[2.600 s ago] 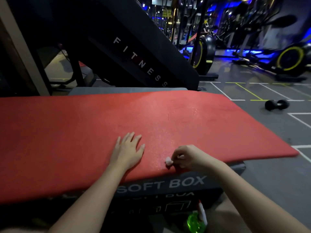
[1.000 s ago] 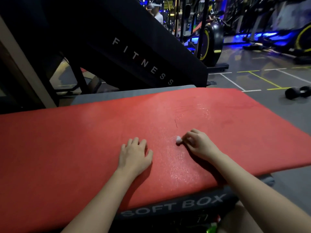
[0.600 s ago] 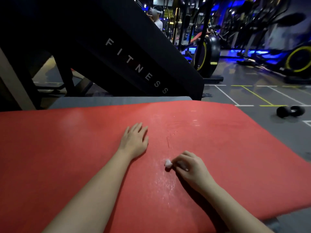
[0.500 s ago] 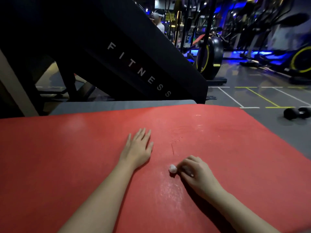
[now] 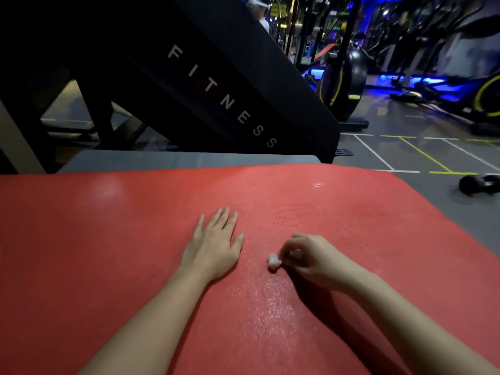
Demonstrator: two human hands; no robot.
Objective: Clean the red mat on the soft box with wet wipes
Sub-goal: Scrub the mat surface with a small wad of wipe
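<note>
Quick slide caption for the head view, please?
Left hand flat on the red mat while the right hand pinches a balled wet wipe against it.

The red mat (image 5: pixel 108 253) runs off the left and bottom edges; the soft box (image 5: pixel 189 159) shows only a grey strip; curled fingers (image 5: pixel 295 239) of the right hand (image 5: pixel 311 261) hide most of the wet wipe (image 5: pixel 273 261).

Right hand (image 5: pixel 311 259) w/ wipe (image 5: pixel 273 261) rubbed from mat (image 5: pixel 108 239) front edge inward; wet trail (image 5: pixel 273 307) behind.

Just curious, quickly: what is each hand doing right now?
Left hand: open, flat on the red mat.
Right hand: fingers closed around a small wadded wet wipe.
</note>
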